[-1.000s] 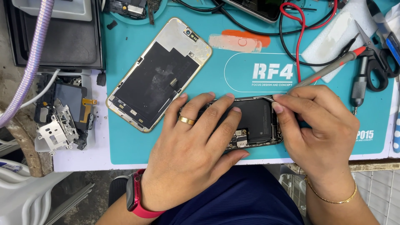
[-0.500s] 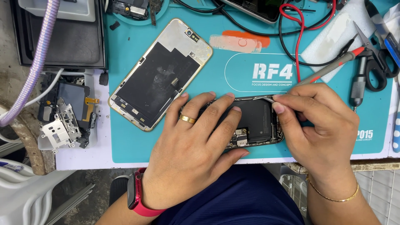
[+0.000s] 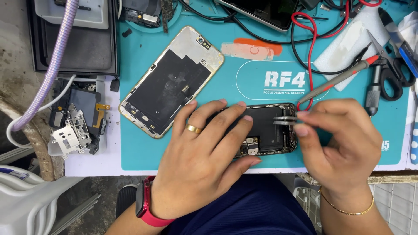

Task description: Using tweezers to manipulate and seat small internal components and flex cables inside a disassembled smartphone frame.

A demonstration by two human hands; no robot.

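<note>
Two hands are busy on one opened dark phone body [image 3: 265, 130], which lies on the teal rubber repair mat [image 3: 261, 52] near the front edge of the tabletop, a bit right of centre. The left hand [image 3: 204, 161] lies flat over the phone's left half with fingers spread, nothing pinched, so my guess is it's just pinning the thing down so it can't skid. The right hand [image 3: 344, 143] has its grip pressed together on a small silvery tool or strip [image 3: 285, 121] over the phone's right end; can't tell exactly what it is.

Just left of that sits the removed gold-edged phone back panel [image 3: 172, 80], inside face up and angled, probably parked within reach. Off the mat's left edge is a loose pile of metal shields and small boards [image 3: 76, 126], touching each other.

Containers: a black shallow tray [image 3: 74, 48] at the far left corner holds a pale grey box [image 3: 72, 12], with a lilac braided cable [image 3: 52, 69] draped across it. A red-tipped probe [image 3: 339, 80] and black scissors [image 3: 392, 74] rest toward the right edge.
</note>
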